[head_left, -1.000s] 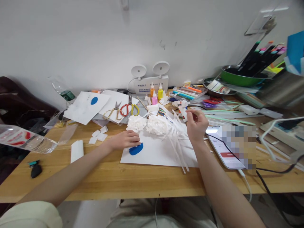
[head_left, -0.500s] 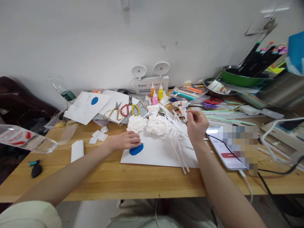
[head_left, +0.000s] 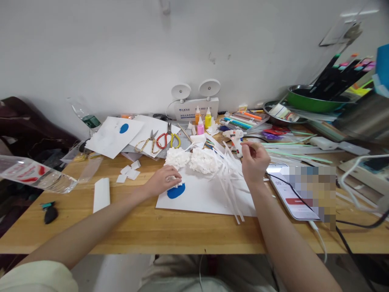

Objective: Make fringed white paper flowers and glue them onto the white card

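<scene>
One white sheet lies before me. My left hand curves onto it, grip indeterminable; my right hand is raised, fingertips closed, contents indeterminable. Count: two white clusters, one blue patch, four loose squares. Apparent step: handling white bits at the patch's upper edge; next move calls for steady fingertips.

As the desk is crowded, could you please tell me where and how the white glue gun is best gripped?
The white glue gun seems best taken by its handle, from the person's side: the handle points toward the person, close to the right hand, while the body lies crosswise beyond.
</scene>
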{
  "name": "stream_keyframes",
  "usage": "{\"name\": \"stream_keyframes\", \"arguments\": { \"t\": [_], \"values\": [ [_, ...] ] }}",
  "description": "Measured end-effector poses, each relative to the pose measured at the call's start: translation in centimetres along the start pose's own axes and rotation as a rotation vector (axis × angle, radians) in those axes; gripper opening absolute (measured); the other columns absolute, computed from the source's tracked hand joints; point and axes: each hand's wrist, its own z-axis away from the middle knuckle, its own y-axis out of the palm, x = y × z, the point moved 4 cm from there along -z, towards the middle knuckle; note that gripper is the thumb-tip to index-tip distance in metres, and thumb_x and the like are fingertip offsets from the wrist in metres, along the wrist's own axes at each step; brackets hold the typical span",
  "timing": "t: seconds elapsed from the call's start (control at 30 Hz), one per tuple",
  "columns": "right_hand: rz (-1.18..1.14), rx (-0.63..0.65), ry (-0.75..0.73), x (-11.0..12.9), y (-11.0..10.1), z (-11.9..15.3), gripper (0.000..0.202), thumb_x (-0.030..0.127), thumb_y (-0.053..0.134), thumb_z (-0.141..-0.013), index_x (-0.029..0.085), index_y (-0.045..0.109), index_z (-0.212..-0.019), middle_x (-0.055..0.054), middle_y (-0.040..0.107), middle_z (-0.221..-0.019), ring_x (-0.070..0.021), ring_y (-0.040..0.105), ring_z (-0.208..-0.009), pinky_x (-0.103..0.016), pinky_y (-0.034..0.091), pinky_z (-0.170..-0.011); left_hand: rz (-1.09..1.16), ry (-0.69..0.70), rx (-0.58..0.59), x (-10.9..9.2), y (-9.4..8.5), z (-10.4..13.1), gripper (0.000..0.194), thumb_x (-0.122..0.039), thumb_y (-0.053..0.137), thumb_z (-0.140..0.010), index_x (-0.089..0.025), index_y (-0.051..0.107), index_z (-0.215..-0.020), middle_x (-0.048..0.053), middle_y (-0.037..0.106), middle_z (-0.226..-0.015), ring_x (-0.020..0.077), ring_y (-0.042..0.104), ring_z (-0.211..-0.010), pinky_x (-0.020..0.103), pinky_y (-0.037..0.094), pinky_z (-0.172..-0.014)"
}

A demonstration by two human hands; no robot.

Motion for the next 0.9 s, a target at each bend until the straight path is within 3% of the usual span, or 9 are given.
{"name": "stream_keyframes", "arguments": {
  "t": [0.13, 0.53, 0.9],
  "values": [
    [0.004, -0.006, 0.012, -0.21, 0.0, 0.03, 0.017, 0.024, 0.048, -0.076, 0.016, 0.063, -0.074, -0.001, 0.057, -0.068, -0.0125, 0.047, -0.057, -0.026, 0.038, -0.055, 0.069, -0.132, 0.049, 0.39, 0.72, 0.06, 0.022, -0.037, 0.049, -0.08, -0.019, 0.063, -0.078, 0.003, 0.061, -0.079, 0.0153, 0.054, -0.08, 0.028, 0.043, -0.074],
    [-0.028, -0.011, 0.034, -0.36, 0.02, 0.07, 0.017, 0.023, 0.049, -0.076, 0.016, 0.064, -0.075, -0.003, 0.059, -0.07, -0.0144, 0.053, -0.064, -0.028, 0.042, -0.06, 0.145, -0.218, 0.07, 0.78, 0.7, -0.01, 0.023, -0.037, 0.05, -0.078, -0.019, 0.064, -0.076, 0.002, 0.062, -0.079, 0.0155, 0.054, -0.079, 0.028, 0.042, -0.072],
    [-0.033, -0.011, 0.042, -0.25, 0.01, 0.1, 0.016, 0.023, 0.049, -0.075, 0.016, 0.064, -0.075, -0.002, 0.059, -0.069, -0.0142, 0.052, -0.062, -0.027, 0.042, -0.059, 0.119, -0.285, 0.031, 0.77, 1.24, -0.56, 0.026, -0.044, 0.061, -0.068, -0.018, 0.062, -0.071, 0.002, 0.06, -0.072, 0.0162, 0.054, -0.072, 0.028, 0.041, -0.067]
  ]
}}
